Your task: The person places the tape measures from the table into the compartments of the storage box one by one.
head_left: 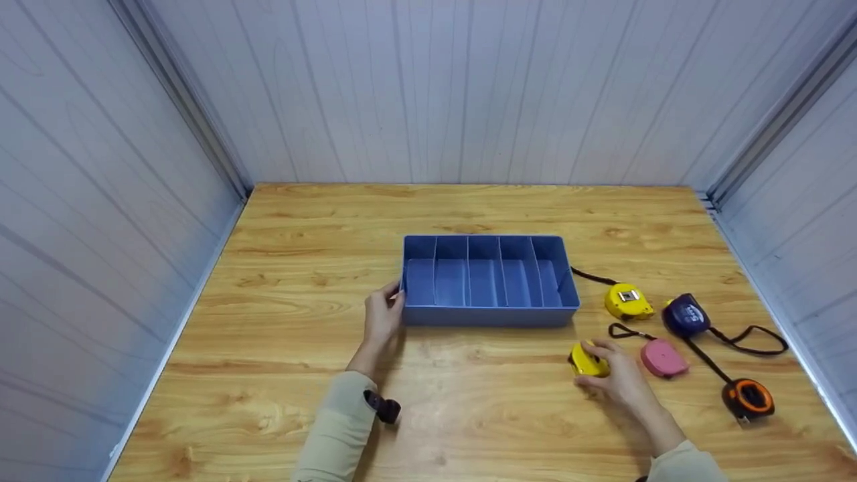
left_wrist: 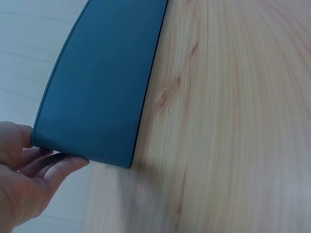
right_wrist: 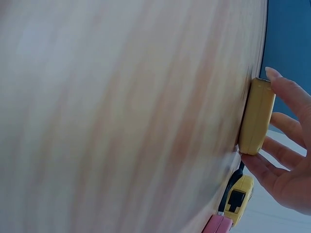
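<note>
A blue divided box with a row of upright compartments stands on the wooden table. My left hand holds its left end, thumb at the rim and fingers against the outer end wall, as the left wrist view shows the hand at the box corner. To the right of the box's front, my right hand pinches a small yellow tape measure between thumb and fingers. In the right wrist view this tape measure stands on edge in the picture, close against the tabletop, fingertips at its two ends.
Right of the box lie a yellow tape measure with a black strap, a dark blue tape measure, a pink tape measure and a black and orange tape measure. Pale panel walls enclose the table at the back and sides.
</note>
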`<act>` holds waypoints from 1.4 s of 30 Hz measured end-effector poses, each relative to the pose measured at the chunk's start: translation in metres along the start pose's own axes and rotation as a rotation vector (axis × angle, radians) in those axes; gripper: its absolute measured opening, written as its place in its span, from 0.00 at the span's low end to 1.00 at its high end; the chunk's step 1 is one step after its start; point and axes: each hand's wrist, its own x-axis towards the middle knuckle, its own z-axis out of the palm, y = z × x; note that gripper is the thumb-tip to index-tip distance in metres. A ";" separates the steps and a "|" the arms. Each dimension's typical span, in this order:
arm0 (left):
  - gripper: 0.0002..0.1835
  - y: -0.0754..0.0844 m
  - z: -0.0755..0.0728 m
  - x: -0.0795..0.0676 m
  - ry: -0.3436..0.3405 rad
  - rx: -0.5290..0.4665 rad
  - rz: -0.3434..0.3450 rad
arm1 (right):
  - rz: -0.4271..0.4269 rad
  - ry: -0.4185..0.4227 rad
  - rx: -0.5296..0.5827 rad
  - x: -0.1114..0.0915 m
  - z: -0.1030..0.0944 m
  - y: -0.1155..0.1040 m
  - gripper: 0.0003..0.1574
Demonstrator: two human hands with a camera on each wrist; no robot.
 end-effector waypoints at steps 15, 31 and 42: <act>0.17 -0.003 0.006 -0.002 0.012 -0.002 0.002 | -0.014 0.021 -0.027 -0.001 0.001 -0.003 0.37; 0.17 -0.005 0.008 -0.003 0.034 -0.017 -0.031 | 0.042 0.006 -0.025 0.001 -0.002 -0.006 0.41; 0.17 -0.003 0.009 -0.004 0.037 -0.035 -0.026 | -0.016 0.051 -0.058 0.001 -0.004 -0.019 0.39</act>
